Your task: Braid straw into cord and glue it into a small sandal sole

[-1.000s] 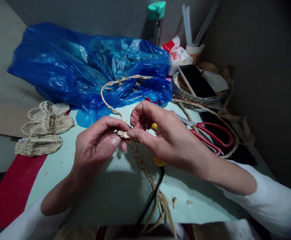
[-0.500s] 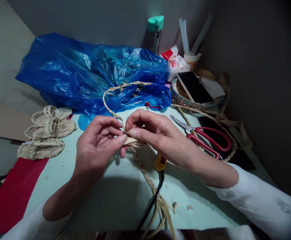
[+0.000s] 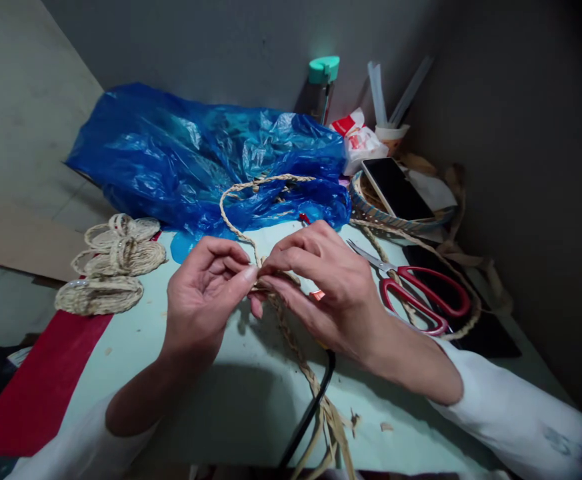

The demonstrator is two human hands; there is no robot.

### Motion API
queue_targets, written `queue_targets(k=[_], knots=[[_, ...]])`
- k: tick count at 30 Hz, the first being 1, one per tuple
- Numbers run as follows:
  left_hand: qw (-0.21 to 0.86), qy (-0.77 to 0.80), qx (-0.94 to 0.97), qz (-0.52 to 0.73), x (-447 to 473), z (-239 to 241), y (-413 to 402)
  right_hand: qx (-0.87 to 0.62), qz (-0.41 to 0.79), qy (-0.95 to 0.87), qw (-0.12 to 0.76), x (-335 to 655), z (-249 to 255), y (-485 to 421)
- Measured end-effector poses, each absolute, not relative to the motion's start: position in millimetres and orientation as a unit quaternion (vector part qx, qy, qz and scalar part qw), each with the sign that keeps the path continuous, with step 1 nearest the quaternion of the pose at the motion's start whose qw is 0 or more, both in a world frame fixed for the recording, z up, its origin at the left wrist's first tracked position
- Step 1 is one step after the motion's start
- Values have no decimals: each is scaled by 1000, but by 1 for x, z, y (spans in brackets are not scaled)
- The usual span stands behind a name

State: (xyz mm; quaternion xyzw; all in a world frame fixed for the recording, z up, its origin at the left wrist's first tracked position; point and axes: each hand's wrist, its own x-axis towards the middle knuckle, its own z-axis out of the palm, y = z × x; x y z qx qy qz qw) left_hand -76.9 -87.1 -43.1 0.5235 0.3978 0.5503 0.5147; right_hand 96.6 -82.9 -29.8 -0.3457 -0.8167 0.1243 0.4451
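I have the fingertips of my left hand (image 3: 205,300) and right hand (image 3: 335,287) pinched together on the braided cord (image 3: 291,177), meeting just above the table (image 3: 221,413); the exact bit between them is mostly hidden. From my fingers the cord loops up over the blue plastic bag (image 3: 211,160). Below, a braid with loose strands (image 3: 335,430) runs toward the near edge, crossing a black cable (image 3: 305,419). Red-handled scissors (image 3: 389,268) lie beside my right hand, and woven slippers (image 3: 138,257) sit left of my left hand.
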Motion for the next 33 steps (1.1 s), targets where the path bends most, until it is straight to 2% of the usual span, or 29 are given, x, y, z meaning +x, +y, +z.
queue_targets(k=[7, 15, 23, 33], knots=[[522, 413, 534, 522, -75, -40, -86, -381, 110, -798, 454, 96, -33, -87], [480, 409, 549, 549, -77, -45, -86, -301, 182, -819, 453, 104, -35, -79], [524, 392, 498, 568, -80, -40, -83, -305, 242, -813, 433, 108, -34, -75], [549, 385, 475, 570, -79, -40, -82, -238, 197, -859, 407, 113, -36, -65]])
